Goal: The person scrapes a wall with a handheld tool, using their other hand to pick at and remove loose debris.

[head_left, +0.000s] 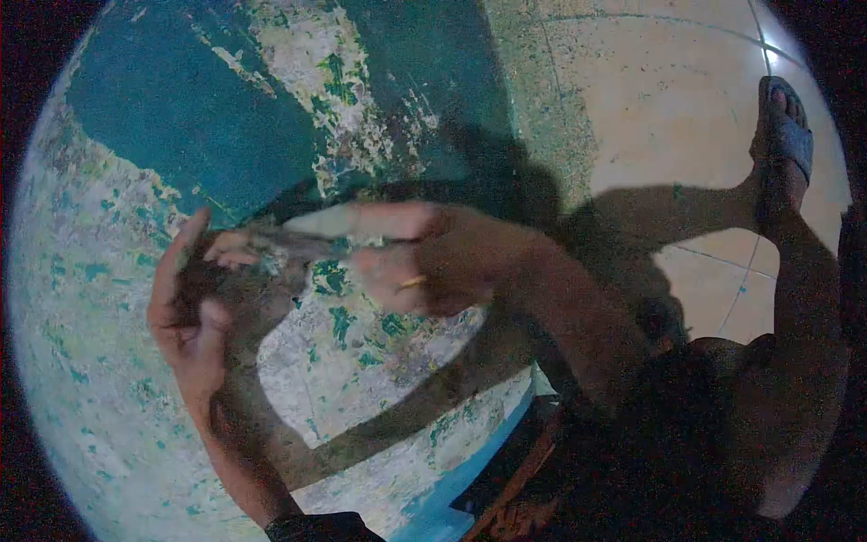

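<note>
My right hand [442,257], with a ring on one finger, is closed round a thin dark tool [312,244] that points left. Motion smears the tool, so I cannot tell its exact kind. Close to its far end is my left hand [191,316], fingers curved and thumb spread apart from them. Both hands are over a surface [379,370] where teal paint shows in patches among bare, whitish areas. Their shadows fall across it.
Larger areas of teal paint [199,99] cover the far part of the surface. To the right lies a tiled floor [668,108] sprinkled with small flakes. A foot in a sandal [787,149] rests there. The surface's blue edge [442,510] runs close to my body.
</note>
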### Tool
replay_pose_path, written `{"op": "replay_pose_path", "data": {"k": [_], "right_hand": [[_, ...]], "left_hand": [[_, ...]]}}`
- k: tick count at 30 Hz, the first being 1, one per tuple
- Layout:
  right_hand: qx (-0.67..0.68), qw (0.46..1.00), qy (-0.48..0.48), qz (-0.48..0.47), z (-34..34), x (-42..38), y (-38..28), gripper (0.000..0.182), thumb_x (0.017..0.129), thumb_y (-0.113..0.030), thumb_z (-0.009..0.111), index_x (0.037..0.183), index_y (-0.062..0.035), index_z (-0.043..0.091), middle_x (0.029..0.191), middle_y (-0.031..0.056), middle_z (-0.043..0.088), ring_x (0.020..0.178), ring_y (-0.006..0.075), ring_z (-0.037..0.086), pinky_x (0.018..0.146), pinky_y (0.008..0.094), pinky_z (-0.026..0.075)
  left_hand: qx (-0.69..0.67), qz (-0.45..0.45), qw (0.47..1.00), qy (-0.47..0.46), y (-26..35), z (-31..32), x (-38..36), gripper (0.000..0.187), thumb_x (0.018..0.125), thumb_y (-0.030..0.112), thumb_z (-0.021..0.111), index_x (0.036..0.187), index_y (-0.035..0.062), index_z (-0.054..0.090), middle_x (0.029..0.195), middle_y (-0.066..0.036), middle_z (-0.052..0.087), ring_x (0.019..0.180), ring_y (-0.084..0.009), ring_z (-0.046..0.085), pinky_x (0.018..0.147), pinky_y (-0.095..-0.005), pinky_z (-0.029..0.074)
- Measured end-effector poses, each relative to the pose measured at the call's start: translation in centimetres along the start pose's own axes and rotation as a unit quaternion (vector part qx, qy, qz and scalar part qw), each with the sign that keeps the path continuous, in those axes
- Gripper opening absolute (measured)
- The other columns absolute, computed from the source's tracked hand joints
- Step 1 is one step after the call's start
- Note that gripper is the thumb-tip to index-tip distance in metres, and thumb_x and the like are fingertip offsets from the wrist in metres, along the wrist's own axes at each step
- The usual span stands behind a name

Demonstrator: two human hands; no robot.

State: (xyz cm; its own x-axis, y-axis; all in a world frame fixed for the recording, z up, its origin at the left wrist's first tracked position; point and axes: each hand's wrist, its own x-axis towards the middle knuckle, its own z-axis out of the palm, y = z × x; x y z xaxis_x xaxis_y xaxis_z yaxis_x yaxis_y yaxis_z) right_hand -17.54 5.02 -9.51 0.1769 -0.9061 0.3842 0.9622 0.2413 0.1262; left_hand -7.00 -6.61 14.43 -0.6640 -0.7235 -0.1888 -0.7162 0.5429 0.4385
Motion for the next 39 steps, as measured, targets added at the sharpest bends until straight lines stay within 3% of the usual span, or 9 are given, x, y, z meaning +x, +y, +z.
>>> {"op": "replay_pose_path", "data": {"k": [12, 15, 21, 23, 26, 27, 30, 36, 39], "right_hand": [[0.193, 0.974, -0.111, 0.045, 2.0, 2.7, 3.5, 0.057, 0.11, -0.028, 0.045, 0.164, -0.0251, 0.025, 0.065, -0.0027, 0.036, 0.044, 0.0051, 0.032, 0.035, 0.0209, 0.03], [0.201, 0.973, -0.092, 0.065, 2.7, 1.6, 2.8, 0.056, 0.111, -0.03, 0.043, 0.164, -0.0258, 0.024, 0.063, -0.0029, 0.035, 0.041, 0.0057, 0.03, 0.035, 0.0215, 0.028], [0.148, 0.984, -0.018, 0.093, 2.8, 1.0, 3.6, 0.055, 0.11, -0.032, 0.047, 0.161, -0.0244, 0.031, 0.063, -0.0017, 0.038, 0.041, 0.006, 0.032, 0.036, 0.0226, 0.026], [0.003, 0.998, 0.064, 0.023, 1.5, 1.0, 3.0, 0.052, 0.11, -0.03, 0.047, 0.159, -0.0205, 0.034, 0.075, 0.0041, 0.05, 0.056, 0.0138, 0.046, 0.049, 0.0284, 0.037], [-0.209, 0.958, 0.179, -0.078, -1.8, 1.5, 1.4, 0.048, 0.109, -0.028, 0.048, 0.155, -0.0145, 0.04, 0.095, 0.0129, 0.068, 0.078, 0.0256, 0.067, 0.067, 0.037, 0.053], [-0.3, 0.919, 0.22, -0.128, -2.7, 1.8, 1.7, 0.047, 0.109, -0.027, 0.048, 0.154, -0.0129, 0.042, 0.101, 0.0155, 0.071, 0.086, 0.0294, 0.07, 0.074, 0.0394, 0.055], [-0.586, 0.672, 0.36, -0.275, -4.9, 2.8, 3.4, 0.043, 0.108, -0.026, 0.049, 0.148, -0.0087, 0.049, 0.116, 0.0225, 0.072, 0.112, 0.0403, 0.069, 0.094, 0.0459, 0.054], [-0.554, 0.721, 0.4, -0.113, -4.0, 4.6, 0.9, 0.037, 0.107, -0.023, 0.048, 0.14, -0.0068, 0.057, 0.112, 0.0254, 0.07, 0.108, 0.0443, 0.067, 0.093, 0.045, 0.054], [-0.554, 0.735, 0.352, -0.173, -6.0, 5.2, 0.4, 0.038, 0.108, -0.023, 0.047, 0.142, -0.0075, 0.056, 0.111, 0.0246, 0.071, 0.11, 0.0414, 0.068, 0.095, 0.0428, 0.052]], "left_hand": [[0.024, -0.071, 0.995, 0.069, 0.7, 0.9, -0.7, 0.024, 0.101, 0.024, 0.069, 0.099, 0.0006, 0.067, 0.082, -0.003, 0.065, 0.077, -0.0114, 0.059, 0.072, -0.026, 0.047], [-0.202, -0.037, 0.968, 0.145, 0.1, 0.6, 0.3, 0.027, 0.106, 0.028, 0.061, 0.101, 0.0019, 0.065, 0.079, -0.002, 0.062, 0.077, -0.0097, 0.055, 0.069, -0.0254, 0.044], [0.195, 0.037, 0.979, 0.052, -0.2, 0.3, -0.6, 0.025, 0.1, 0.028, 0.068, 0.095, 0.0054, 0.059, 0.086, -0.006, 0.064, 0.079, -0.0153, 0.058, 0.075, -0.0323, 0.049], [0.276, 0.038, 0.951, 0.134, -2.0, -0.6, -1.3, 0.018, 0.099, 0.018, 0.068, 0.101, 0.0008, 0.064, 0.092, -0.01, 0.069, 0.082, -0.0179, 0.062, 0.078, -0.0329, 0.052], [0.011, 0.06, 0.972, 0.227, -1.2, 0.4, -0.2, 0.011, 0.099, 0.01, 0.066, 0.097, -0.0001, 0.067, 0.086, -0.007, 0.069, 0.08, -0.0157, 0.061, 0.077, -0.0302, 0.051], [0.272, 0.157, 0.918, 0.241, -1.5, 0.2, 0.6, 0.005, 0.095, 0.006, 0.07, 0.097, 0.0008, 0.07, 0.089, -0.011, 0.071, 0.084, -0.0204, 0.065, 0.079, -0.0321, 0.052], [0.368, 0.196, 0.907, 0.054, -0.4, 1.7, 0.7, 0.014, 0.09, 0.003, 0.074, 0.104, 0.0025, 0.073, 0.093, -0.012, 0.074, 0.089, -0.0244, 0.068, 0.084, -0.0339, 0.051], [0.408, 0.186, 0.892, 0.052, -0.5, 2.2, 0.8, 0.019, 0.086, 0.004, 0.076, 0.105, 0.007, 0.075, 0.096, -0.009, 0.075, 0.087, -0.0249, 0.068, 0.091, -0.0376, 0.046], [0.46, 0.225, 0.858, 0.025, -0.1, 2.1, 0.5, 0.021, 0.085, 0.006, 0.077, 0.106, 0.0075, 0.075, 0.093, -0.009, 0.073, 0.08, -0.0252, 0.065, 0.085, -0.0388, 0.046]]}}
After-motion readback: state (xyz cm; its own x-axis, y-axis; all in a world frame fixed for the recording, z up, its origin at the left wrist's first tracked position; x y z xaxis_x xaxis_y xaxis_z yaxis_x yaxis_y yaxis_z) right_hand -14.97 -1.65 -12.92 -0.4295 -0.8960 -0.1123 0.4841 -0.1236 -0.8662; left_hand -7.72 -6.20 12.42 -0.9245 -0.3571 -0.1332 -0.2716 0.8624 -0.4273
